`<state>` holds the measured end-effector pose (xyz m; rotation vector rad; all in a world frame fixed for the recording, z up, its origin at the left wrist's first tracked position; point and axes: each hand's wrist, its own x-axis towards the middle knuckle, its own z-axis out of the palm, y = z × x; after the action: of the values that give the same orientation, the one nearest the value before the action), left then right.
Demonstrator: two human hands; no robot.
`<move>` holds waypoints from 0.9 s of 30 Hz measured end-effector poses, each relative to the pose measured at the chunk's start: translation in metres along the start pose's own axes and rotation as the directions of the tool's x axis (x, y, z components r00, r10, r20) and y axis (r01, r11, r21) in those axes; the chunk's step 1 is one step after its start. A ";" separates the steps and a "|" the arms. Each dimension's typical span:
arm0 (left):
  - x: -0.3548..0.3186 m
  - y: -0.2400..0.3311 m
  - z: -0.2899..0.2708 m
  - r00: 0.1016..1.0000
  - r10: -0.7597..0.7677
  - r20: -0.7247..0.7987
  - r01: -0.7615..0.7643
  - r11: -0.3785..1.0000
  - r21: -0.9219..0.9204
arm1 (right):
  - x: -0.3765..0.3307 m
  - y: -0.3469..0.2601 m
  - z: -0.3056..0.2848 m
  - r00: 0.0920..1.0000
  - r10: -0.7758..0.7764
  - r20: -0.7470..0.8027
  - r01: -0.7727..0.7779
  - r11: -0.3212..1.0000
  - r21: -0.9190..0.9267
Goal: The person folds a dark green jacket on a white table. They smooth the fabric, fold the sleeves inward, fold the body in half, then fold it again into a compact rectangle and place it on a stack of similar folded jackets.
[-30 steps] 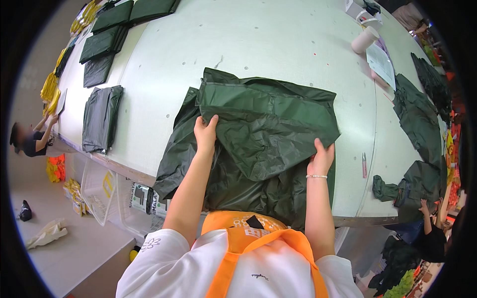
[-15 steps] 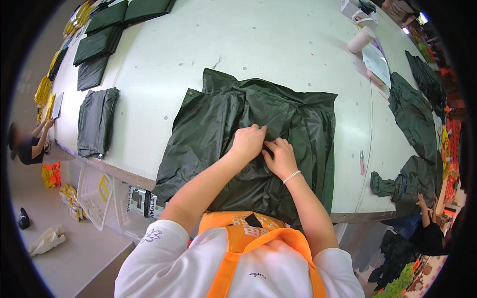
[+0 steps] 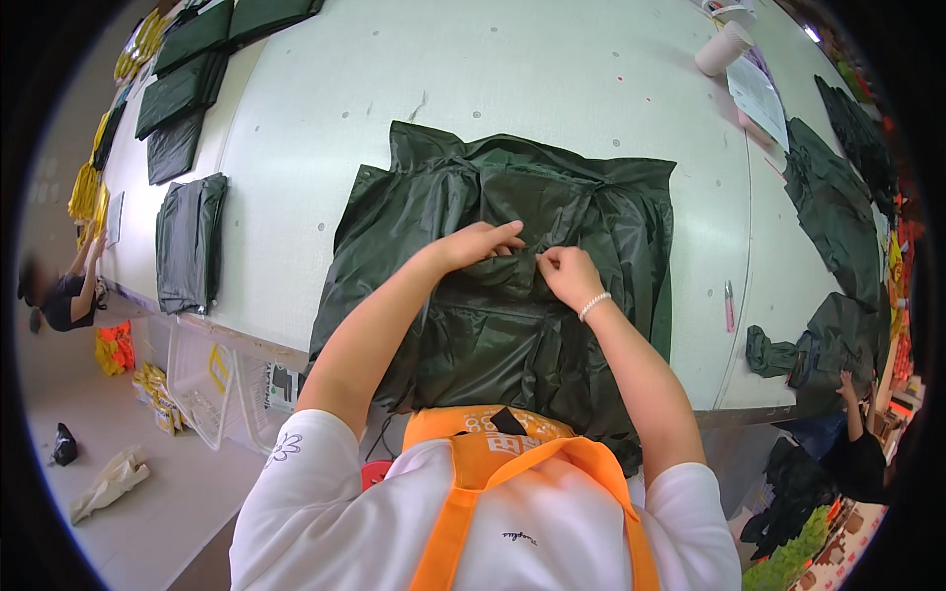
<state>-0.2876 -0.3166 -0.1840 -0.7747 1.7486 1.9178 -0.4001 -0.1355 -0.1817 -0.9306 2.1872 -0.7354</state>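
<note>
A dark green, shiny waterproof garment (image 3: 493, 355) lies spread and wrinkled on the table in front of me, its lower part hanging toward my lap. My left hand (image 3: 483, 241) is over its middle, index finger stretched out, the other fingers curled at a gathered fold of the fabric. Just right of it, my right hand (image 3: 570, 274) pinches the same fold between thumb and fingers. A short stretch of lifted fabric runs between both hands. What lies under my left fingers is partly hidden.
Folded dark green garments (image 3: 189, 241) stack at the left and far left. On the right are a pink pen or cutter (image 3: 729, 305), a white roll (image 3: 723, 47), a paper sheet (image 3: 757, 98) and more green garments (image 3: 833, 212). White baskets (image 3: 202, 384) stand below the table edge. Co-workers' hands (image 3: 849, 389) show at both sides.
My hands have moved apart from their close meeting on the fabric. The left one has turned flatter, and a gathered fold now shows between them. The view has shifted slightly.
</note>
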 end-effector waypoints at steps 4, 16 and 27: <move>-0.043 0.039 0.036 0.634 0.759 -0.148 -0.265 0.393 0.880 | 0.043 0.043 0.009 0.958 0.095 0.270 -0.092 0.995 -0.022; -0.005 -0.024 0.019 0.839 0.539 -0.073 -0.456 0.771 0.446 | -0.027 -0.030 0.007 0.806 -0.576 -0.141 0.461 0.758 -0.462; -0.005 -0.028 0.026 0.643 0.755 0.126 -0.431 0.221 0.875 | 0.028 -0.007 0.013 0.971 -0.193 -0.139 0.173 0.974 -0.145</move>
<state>-0.2690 -0.2870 -0.2002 0.0716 3.1756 0.8466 -0.4028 -0.1639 -0.1945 -1.1921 2.3275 -0.7777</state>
